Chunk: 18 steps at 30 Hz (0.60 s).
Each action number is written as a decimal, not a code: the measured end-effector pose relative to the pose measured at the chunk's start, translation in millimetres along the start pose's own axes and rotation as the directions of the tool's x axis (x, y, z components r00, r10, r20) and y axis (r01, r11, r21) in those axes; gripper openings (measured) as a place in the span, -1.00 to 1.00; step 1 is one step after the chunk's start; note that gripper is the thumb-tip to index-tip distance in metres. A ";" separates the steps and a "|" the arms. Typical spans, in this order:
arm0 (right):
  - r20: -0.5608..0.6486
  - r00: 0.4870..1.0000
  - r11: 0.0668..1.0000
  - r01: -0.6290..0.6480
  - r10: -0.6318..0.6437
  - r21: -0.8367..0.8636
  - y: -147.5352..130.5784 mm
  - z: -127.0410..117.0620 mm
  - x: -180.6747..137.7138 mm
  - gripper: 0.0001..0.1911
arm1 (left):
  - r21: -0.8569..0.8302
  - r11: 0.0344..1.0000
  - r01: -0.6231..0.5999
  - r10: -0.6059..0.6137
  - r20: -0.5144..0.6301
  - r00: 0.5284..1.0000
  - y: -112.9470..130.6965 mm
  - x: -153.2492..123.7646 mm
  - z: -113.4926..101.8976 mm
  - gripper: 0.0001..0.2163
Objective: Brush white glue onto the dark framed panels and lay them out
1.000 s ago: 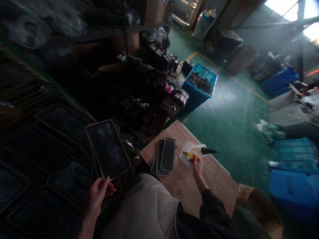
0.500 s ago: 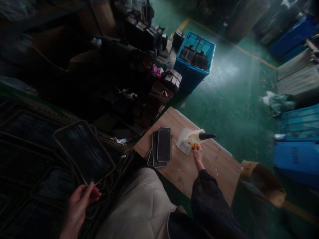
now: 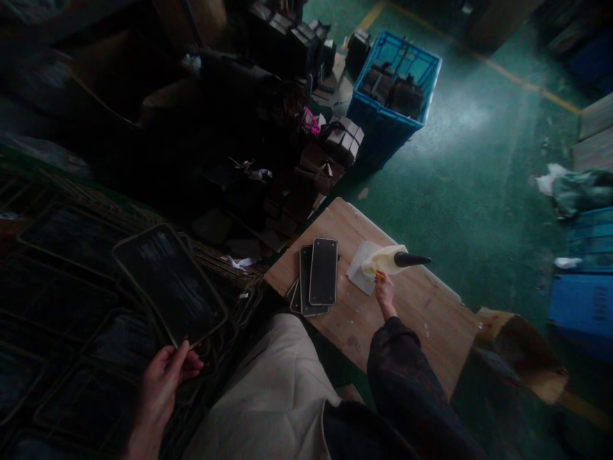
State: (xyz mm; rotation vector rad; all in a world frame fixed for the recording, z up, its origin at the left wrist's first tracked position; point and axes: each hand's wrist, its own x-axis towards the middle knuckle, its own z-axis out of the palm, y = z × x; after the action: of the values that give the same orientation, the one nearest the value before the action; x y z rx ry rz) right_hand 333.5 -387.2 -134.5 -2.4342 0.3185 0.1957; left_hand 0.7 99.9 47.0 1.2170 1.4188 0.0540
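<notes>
My left hand (image 3: 172,374) pinches the near corner of a black rectangular panel (image 3: 167,284) with rounded corners and a pale edge, tilted over other dark panels (image 3: 115,342) at the left. My right hand (image 3: 384,292) is closed on a thin yellow stick (image 3: 380,274). Its far end reaches into a cream container (image 3: 385,259) with a black cone-shaped tip, so that end is hidden. The container lies on a pale square sheet (image 3: 357,271) on the wooden board (image 3: 407,326). Left of it, several black panels (image 3: 324,271) are stacked unevenly.
Beyond the board, a blue crate (image 3: 395,105) holds dark bundles. Dark stacked pieces and a pale strapped bundle (image 3: 345,137) crowd the far left side. An open cardboard box (image 3: 522,351) stands by the board's right end. Blue bins (image 3: 582,306) line the right edge.
The view has shifted, so most things sit further right or left in the picture. The yellow stick is a little deeper in the cream container. My left hand keeps its hold on the panel.
</notes>
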 end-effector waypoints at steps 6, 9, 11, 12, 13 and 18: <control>0.064 0.993 0.995 0.100 -0.098 -0.030 -10.0 -22.8 -21.3 -0.63 | -0.007 1.000 -0.004 0.004 0.018 1.000 1.5 -0.1 -0.2 -0.56; 0.027 0.996 0.997 0.079 -0.079 0.003 -13.8 -30.2 -31.8 -0.63 | -0.002 1.000 0.003 -0.003 0.025 1.000 1.8 0.5 -0.9 -0.55; -0.025 0.999 0.998 0.038 -0.037 0.048 -16.1 -31.5 -36.1 -0.59 | 0.000 1.000 0.000 0.000 0.029 1.000 2.6 0.2 -0.8 -0.55; -0.055 0.998 0.997 0.010 -0.005 0.079 -17.3 -30.5 -36.7 -0.56 | 0.000 1.000 -0.004 0.004 0.032 0.999 3.0 -0.2 -0.7 -0.55; -0.086 0.996 0.993 -0.022 0.032 0.115 -18.7 -28.3 -36.1 -0.52 | 0.001 1.000 -0.008 0.008 0.034 0.999 3.2 -0.5 -0.6 -0.55; -0.171 0.957 0.933 -0.171 0.234 0.317 -28.2 -6.3 -21.1 -0.49 | 0.005 1.000 -0.021 0.021 0.046 0.999 0.8 0.0 -1.8 -0.57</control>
State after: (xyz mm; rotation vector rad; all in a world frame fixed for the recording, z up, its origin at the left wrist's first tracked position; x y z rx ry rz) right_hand 321.4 -366.4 -108.0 -2.1198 0.6481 -0.0184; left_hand -0.2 101.3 48.0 1.2308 1.3667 0.0361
